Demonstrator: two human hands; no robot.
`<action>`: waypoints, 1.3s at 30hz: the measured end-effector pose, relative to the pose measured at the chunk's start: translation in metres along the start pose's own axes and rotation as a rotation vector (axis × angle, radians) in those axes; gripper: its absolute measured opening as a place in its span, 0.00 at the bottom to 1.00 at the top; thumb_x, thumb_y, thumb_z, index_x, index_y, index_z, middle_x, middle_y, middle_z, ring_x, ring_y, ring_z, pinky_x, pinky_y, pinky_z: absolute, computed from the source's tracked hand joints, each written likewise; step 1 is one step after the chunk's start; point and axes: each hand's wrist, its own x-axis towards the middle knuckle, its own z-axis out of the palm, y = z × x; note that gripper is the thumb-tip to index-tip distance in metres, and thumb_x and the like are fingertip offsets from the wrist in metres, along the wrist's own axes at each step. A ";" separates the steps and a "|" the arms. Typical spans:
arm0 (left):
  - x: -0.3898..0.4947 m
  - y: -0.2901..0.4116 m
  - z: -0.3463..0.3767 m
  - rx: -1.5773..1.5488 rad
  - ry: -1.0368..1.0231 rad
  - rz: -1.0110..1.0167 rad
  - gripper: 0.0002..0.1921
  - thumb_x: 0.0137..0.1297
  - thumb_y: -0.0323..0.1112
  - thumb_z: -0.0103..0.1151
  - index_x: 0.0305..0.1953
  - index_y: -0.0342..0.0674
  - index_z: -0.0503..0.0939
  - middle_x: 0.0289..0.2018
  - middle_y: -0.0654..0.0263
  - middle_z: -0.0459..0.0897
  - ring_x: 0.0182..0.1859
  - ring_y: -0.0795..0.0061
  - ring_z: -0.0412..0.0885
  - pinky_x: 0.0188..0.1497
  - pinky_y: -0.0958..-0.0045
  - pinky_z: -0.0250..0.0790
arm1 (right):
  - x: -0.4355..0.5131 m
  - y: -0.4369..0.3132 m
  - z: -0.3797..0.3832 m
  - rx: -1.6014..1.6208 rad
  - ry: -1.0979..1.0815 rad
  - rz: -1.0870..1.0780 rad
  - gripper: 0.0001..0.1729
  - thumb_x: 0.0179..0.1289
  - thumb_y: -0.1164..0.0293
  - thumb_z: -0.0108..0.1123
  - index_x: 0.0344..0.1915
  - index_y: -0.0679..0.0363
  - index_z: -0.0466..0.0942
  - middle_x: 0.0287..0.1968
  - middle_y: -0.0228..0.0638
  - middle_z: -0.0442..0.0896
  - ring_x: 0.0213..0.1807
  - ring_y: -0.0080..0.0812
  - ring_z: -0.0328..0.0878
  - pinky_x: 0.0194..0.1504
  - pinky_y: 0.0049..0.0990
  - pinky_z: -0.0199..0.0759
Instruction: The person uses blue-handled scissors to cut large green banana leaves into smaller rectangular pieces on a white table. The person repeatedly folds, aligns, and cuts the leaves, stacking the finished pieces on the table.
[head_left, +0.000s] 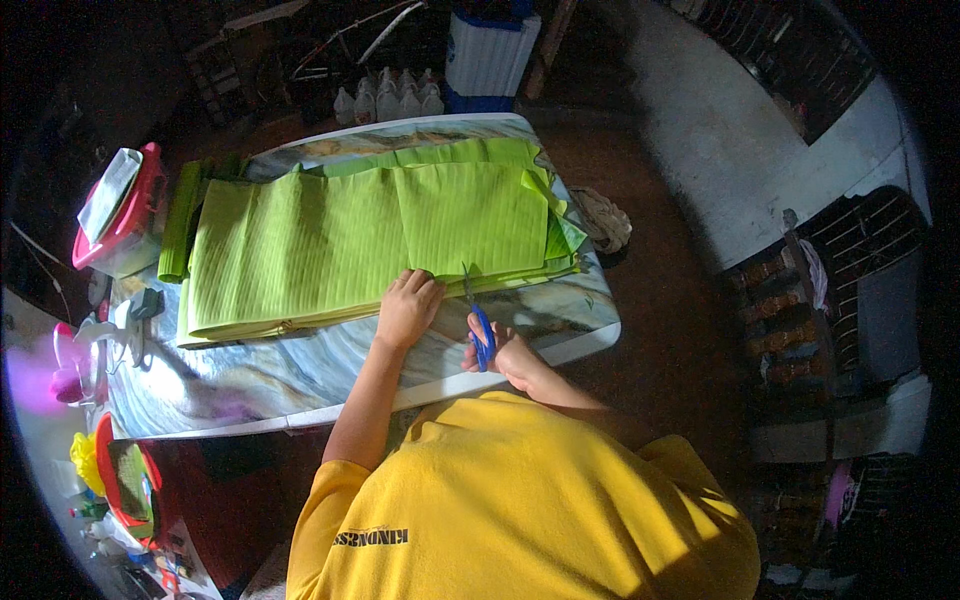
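Observation:
A thick stack of green banana leaf pieces (337, 232) lies across the marble-patterned table (300, 382). At the stack's near edge, my left hand (409, 304) grips the leaf edges, its fingers resting on the top. Blue-handled scissors (482, 337) are in my right hand (499, 352), their blades pointing away from me with the tip over the stack's near edge. Whether the blades touch a leaf cannot be told. Small folded leaf ends stick out at the stack's right end. A rolled dark green leaf (178, 225) lies beside the left end.
A clear plastic box with a pink lid (152, 180) stands at the table's left, a folded cloth or paper on it. A white and grey device (131, 322) sits nearer. Beyond the far edge are plastic jugs (386, 101) and a white-blue container (491, 56). A crumpled cloth (602, 219) lies past the right edge.

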 end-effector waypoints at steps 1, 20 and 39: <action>0.000 0.000 0.000 -0.001 0.003 0.002 0.04 0.56 0.33 0.57 0.29 0.41 0.76 0.31 0.66 0.76 0.36 0.64 0.74 0.37 0.65 0.69 | -0.001 0.000 0.001 -0.001 0.009 -0.002 0.26 0.59 0.45 0.56 0.28 0.58 0.67 0.22 0.33 0.77 0.21 0.29 0.79 0.25 0.25 0.76; 0.000 -0.001 0.000 -0.007 -0.016 -0.008 0.06 0.53 0.32 0.59 0.31 0.39 0.76 0.31 0.62 0.75 0.36 0.60 0.74 0.38 0.62 0.69 | -0.035 0.013 -0.055 -0.386 -0.090 -0.183 0.19 0.57 0.57 0.64 0.36 0.61 0.72 0.25 0.33 0.76 0.25 0.26 0.76 0.28 0.23 0.70; 0.002 -0.004 0.002 -0.213 0.026 -0.192 0.06 0.58 0.27 0.53 0.37 0.37 0.72 0.35 0.55 0.76 0.38 0.51 0.75 0.38 0.58 0.68 | 0.066 -0.079 -0.045 -1.583 0.191 -1.284 0.16 0.51 0.72 0.62 0.43 0.58 0.78 0.38 0.37 0.79 0.44 0.39 0.75 0.55 0.39 0.64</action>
